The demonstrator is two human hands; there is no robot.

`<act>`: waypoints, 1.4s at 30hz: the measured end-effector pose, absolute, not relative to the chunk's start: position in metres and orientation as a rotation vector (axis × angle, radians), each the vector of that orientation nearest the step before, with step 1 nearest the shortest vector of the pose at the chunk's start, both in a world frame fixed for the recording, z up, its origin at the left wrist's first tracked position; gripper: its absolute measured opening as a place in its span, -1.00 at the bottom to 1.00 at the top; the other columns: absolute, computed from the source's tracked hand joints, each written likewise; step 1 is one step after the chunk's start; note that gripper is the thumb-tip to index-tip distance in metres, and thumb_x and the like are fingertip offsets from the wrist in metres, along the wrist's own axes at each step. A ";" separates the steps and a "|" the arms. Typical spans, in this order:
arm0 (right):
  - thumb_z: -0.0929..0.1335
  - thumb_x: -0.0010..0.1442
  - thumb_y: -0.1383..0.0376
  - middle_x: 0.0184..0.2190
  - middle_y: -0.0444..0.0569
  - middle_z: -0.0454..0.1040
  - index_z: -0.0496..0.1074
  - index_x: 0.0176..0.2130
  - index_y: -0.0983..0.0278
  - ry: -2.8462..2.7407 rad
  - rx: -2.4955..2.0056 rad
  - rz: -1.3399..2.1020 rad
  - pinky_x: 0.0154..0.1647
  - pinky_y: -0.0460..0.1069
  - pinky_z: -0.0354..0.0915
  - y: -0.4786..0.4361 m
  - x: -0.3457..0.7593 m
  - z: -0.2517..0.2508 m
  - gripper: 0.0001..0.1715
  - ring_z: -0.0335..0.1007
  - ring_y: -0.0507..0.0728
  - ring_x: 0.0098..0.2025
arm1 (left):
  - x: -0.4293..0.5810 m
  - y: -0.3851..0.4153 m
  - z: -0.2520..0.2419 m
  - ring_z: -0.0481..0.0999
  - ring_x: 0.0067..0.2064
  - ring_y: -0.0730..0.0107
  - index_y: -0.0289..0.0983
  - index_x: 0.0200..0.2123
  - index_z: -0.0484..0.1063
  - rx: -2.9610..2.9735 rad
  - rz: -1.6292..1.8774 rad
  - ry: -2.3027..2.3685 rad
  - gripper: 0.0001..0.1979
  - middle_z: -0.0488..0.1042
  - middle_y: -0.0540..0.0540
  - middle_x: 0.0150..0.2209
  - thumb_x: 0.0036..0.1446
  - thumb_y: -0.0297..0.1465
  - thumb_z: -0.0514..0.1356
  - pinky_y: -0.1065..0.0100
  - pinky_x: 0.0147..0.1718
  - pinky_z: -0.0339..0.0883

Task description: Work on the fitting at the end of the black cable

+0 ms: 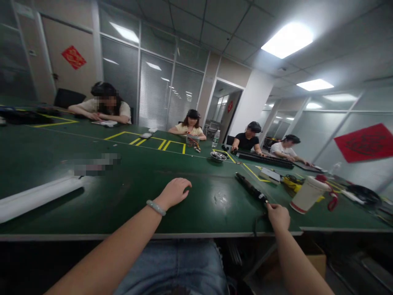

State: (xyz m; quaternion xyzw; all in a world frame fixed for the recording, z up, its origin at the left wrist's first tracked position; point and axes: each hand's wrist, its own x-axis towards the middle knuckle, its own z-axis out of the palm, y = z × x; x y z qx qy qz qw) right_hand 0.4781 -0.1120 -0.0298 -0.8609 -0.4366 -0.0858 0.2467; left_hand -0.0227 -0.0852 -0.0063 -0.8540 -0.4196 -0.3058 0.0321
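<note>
My left hand (175, 191) rests on the green table (196, 205), palm down, with its thumb apart from the fingers and nothing in it. A pale bangle (156, 207) circles that wrist. My right hand (278, 216) is closed round the near end of a slim black electric screwdriver (251, 187). The tool slants away to the far left, low over the table or lying on it; I cannot tell which. A dark cord (256, 225) hangs over the table edge beside this hand. Just to its right stands a tilted-looking white paper cup (308, 194) with a red band.
A long white object (43, 198) lies at the left. Beyond my hands are a metal bowl (218, 156), a water bottle (215, 138) and a white box (269, 175). Yellow tape (147, 141) marks the table. Several people sit along the far side. Cables (365, 194) lie far right.
</note>
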 end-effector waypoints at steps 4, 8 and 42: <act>0.26 0.16 0.03 -0.14 0.28 0.46 0.58 -0.14 0.25 -1.088 -2.487 -0.272 -0.12 0.18 0.30 -0.116 0.485 -0.027 -0.51 0.41 0.39 -0.11 | -0.026 -0.084 -0.011 0.45 -0.03 0.25 -0.16 -0.12 0.44 -2.671 -0.906 -1.360 -0.78 0.49 -0.05 -0.09 0.14 -0.36 0.15 0.21 0.01 0.28; 0.24 0.17 0.02 -0.02 0.40 0.36 0.57 -0.11 0.31 -0.986 -2.501 -0.222 -0.09 0.25 0.28 -0.113 0.478 -0.026 -0.46 0.31 0.51 0.02 | -0.030 -0.080 -0.016 0.42 0.05 0.24 -0.13 -0.06 0.42 -2.710 -0.880 -1.433 -0.73 0.47 -0.05 0.00 0.17 -0.27 0.12 0.21 0.05 0.25; 0.20 0.17 0.08 0.02 0.34 0.32 0.42 0.02 0.41 -0.954 -2.598 -0.209 -0.04 0.25 0.21 -0.110 0.471 -0.026 -0.41 0.28 0.45 0.05 | -0.040 -0.072 -0.021 0.28 0.22 0.16 -0.10 0.00 0.43 -2.925 -0.801 -1.755 -0.59 0.33 -0.05 0.19 0.17 -0.08 0.07 0.17 0.16 0.15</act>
